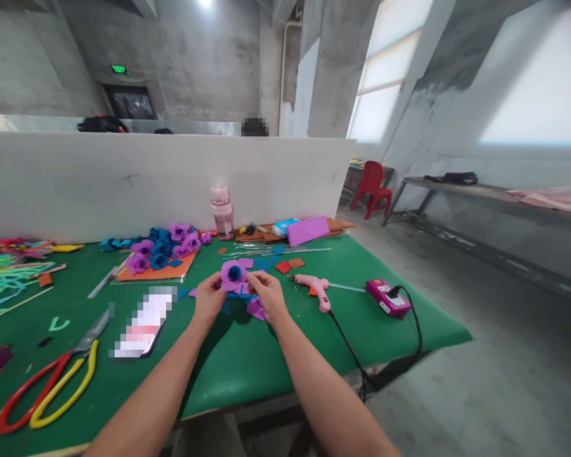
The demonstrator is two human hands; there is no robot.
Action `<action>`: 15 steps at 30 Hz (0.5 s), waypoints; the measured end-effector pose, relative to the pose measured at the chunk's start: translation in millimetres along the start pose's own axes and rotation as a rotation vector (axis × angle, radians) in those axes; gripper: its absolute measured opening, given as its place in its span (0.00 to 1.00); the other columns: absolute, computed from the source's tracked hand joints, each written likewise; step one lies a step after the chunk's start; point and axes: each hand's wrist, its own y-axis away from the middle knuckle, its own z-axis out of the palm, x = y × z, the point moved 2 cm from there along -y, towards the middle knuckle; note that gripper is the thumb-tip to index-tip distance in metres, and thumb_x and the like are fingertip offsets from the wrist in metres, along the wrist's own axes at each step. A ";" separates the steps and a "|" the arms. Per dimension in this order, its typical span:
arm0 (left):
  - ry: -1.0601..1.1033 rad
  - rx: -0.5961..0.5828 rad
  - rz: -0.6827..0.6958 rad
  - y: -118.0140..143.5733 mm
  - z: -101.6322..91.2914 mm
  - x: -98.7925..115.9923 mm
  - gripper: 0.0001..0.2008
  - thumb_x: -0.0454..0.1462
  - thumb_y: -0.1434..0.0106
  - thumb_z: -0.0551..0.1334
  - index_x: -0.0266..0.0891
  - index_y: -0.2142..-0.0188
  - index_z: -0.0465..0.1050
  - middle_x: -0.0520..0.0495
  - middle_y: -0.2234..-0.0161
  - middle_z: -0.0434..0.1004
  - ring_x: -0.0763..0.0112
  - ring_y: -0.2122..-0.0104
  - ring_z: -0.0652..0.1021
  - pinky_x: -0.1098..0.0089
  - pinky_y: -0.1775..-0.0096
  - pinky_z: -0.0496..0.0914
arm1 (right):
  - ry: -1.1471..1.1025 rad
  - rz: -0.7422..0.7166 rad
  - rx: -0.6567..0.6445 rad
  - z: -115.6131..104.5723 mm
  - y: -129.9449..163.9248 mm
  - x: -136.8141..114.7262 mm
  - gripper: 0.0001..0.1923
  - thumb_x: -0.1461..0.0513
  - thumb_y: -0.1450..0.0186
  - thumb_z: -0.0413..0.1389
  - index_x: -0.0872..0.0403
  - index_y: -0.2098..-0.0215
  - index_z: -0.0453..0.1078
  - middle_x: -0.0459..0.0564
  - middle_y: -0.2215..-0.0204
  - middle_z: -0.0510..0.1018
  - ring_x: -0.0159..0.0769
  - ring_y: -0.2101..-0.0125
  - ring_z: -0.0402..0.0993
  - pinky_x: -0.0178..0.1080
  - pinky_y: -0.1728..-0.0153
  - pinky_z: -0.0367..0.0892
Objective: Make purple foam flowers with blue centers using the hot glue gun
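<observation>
Purple paper flower (233, 274) with a blue centre sits pinched between your two hands, held just above the green table (247, 362) near its middle. Your left hand (209, 297) grips its left edge, fingers closed on a petal; your right hand (269, 293) nips the right edge with fingertips and has a loose purple piece (255, 309) under the palm. Nearest you on the left: one pair of scissors (47, 387) with red and yellow handles, one phone (143, 322) beside them. Right of your hands: one pink glue gun (314, 289) lying flat, its black cord running off the table edge, and one pink box-shaped device (387, 297) close by. Farther back: a heap of finished purple and blue flowers (164, 246) on an orange sheet, too bunched to count, one pink bottle (221, 212) upright, one purple folded sheet (308, 230). Pipe-cleaner sticks (4, 273) are piled at far left. White partition (147, 178) backs the table. Beyond it: bare concrete walls, bright windows, one red chair (374, 187), a long bench (480, 190) on the right.
</observation>
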 end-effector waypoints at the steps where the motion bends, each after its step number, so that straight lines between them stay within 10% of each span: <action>1: -0.006 -0.004 -0.003 -0.3 -0.1 -0.7 0.12 0.37 0.53 0.63 0.36 0.67 0.75 0.53 0.76 0.76 0.70 0.73 0.73 0.74 0.73 0.66 | 0.003 -0.001 0.009 -0.1 0.1 -0.4 0.11 0.55 0.49 0.61 0.55 0.76 0.73 0.42 0.84 0.68 0.25 0.82 0.62 0.30 0.78 0.59; 15: -0.058 -0.029 0.051 -0.9 0.4 -0.9 0.13 0.36 0.53 0.62 0.35 0.66 0.75 0.53 0.74 0.75 0.73 0.74 0.71 0.75 0.72 0.66 | 0.098 -0.037 0.029 1.1 0.2 -0.4 0.11 0.55 0.51 0.61 0.56 0.77 0.75 0.42 0.84 0.69 0.25 0.82 0.59 0.31 0.79 0.56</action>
